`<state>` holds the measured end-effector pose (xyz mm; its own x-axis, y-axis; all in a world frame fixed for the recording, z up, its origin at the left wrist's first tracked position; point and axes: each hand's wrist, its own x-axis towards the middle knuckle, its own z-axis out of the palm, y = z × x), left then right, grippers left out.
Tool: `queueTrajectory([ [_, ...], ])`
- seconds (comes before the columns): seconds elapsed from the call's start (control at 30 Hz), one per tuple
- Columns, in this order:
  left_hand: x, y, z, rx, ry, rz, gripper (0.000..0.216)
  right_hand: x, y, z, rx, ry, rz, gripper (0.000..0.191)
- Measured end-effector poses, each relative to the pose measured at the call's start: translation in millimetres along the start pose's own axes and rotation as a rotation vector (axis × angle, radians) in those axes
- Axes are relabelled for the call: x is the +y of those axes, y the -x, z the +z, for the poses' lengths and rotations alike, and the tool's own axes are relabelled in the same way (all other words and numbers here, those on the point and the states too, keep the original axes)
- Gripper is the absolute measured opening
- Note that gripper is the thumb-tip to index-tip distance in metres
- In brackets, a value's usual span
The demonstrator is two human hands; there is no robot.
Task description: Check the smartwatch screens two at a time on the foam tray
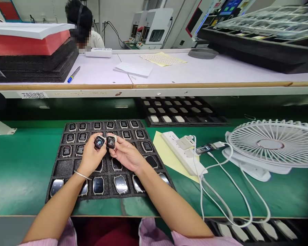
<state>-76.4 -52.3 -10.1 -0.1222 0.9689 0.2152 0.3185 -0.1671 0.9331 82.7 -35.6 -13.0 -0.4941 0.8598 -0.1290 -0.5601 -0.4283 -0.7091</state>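
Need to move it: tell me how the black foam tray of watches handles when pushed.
The foam tray looks soft, so probably sags if lifted by an edge. Its watches sit in pockets, likely staying put when slid.

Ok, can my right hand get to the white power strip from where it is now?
Probably yes: the power strip lies close on that side of the right hand, nothing tall between. The hand holds a watch, though.
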Motion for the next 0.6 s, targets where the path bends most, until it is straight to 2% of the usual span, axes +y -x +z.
queueTrajectory([
  [0.6,-0.8,-1.1,-2.1,-0.035,-0.042,-0.005,0.038,0.1,0.9,-0.2,-0.016,0.056,-0.012,0.049],
])
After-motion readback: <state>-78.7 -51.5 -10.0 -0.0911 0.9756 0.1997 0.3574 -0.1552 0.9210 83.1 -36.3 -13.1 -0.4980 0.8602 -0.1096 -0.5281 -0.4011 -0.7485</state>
